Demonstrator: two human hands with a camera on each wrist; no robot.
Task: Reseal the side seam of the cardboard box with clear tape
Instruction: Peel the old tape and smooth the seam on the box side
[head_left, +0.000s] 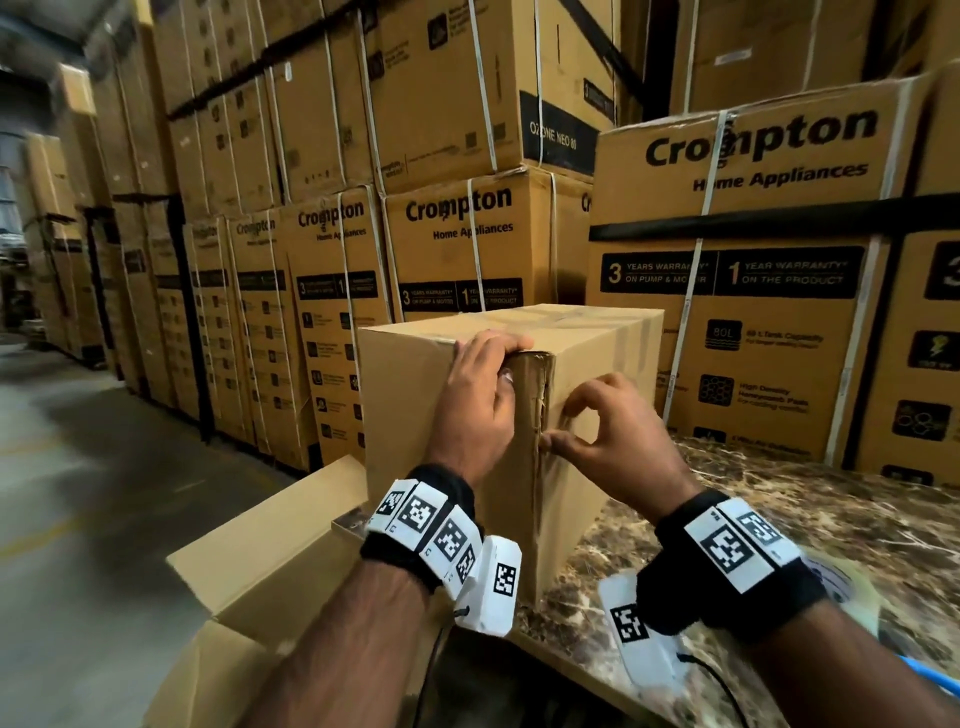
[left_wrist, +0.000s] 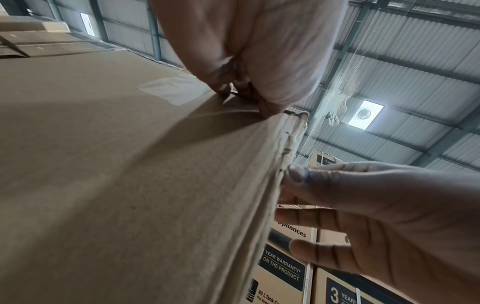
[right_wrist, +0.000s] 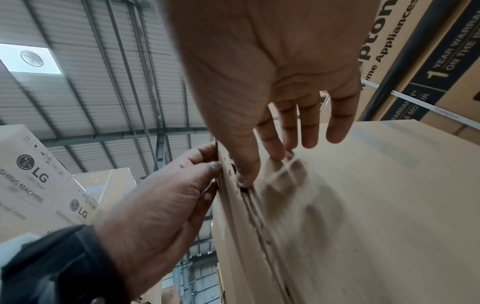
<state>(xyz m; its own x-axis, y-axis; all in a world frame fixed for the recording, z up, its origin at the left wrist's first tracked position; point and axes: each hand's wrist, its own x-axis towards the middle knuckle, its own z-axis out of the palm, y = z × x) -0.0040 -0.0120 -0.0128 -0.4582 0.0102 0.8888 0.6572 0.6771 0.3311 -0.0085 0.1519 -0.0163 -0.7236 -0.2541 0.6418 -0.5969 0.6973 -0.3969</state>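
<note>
A plain cardboard box (head_left: 415, 395) stands on a marble-patterned table (head_left: 779, 519) with one corner towards me. Its side seam (head_left: 540, 410) runs down that corner, torn and ragged near the top. My left hand (head_left: 498, 364) grips the top of the corner, fingers curled over the upper edge (left_wrist: 249, 98). My right hand (head_left: 561, 428) presses its thumb (right_wrist: 244, 174) on the seam halfway down, while its fingertips (right_wrist: 278, 152) rest on the right face. A shiny film, which looks like clear tape, lies under those fingers. No tape roll is in view.
An open carton (head_left: 270, 561) with raised flaps sits low at the left, against the table edge. Tall stacks of strapped Crompton appliance boxes (head_left: 753, 312) stand close behind and to the right. A bare concrete aisle (head_left: 78, 467) runs along the left.
</note>
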